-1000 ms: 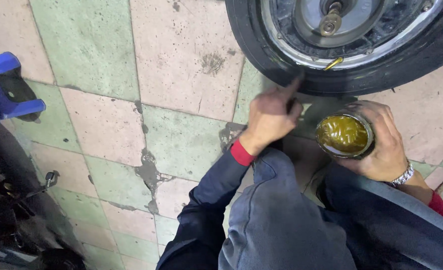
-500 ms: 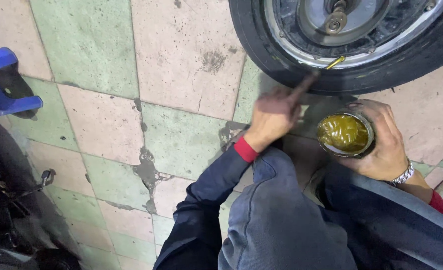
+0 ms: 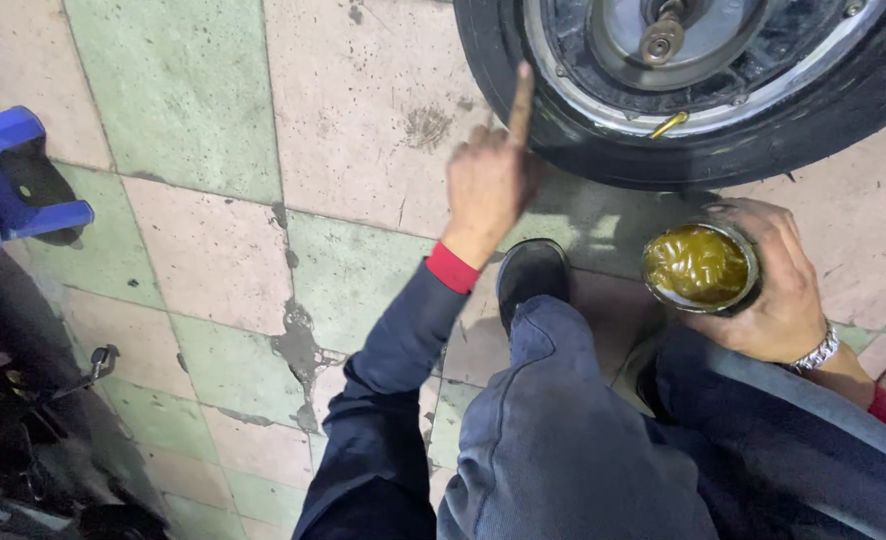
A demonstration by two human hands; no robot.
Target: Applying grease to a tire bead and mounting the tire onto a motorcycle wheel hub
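My left hand (image 3: 488, 185) is raised with its index finger stretched out, the fingertip against the black tyre (image 3: 603, 150) by the edge of the metal rim (image 3: 583, 85). The other fingers are curled and it holds nothing. My right hand (image 3: 783, 290), with a metal watch at the wrist, grips a round open tin (image 3: 698, 265) of yellow-green grease just below the tyre. A brass valve stem (image 3: 668, 125) sticks out of the rim between the two hands.
The wheel lies at the top right on a worn floor of green and pink tiles (image 3: 213, 260). My black shoe (image 3: 530, 270) and bent knee (image 3: 563, 430) are below the hands. A blue plastic object (image 3: 13, 180) is at the left edge, dark machine parts (image 3: 23, 430) at bottom left.
My left hand has moved up and left along the tyre, its index finger now pointing upward at the rim edge. The right hand with the tin has stayed put.
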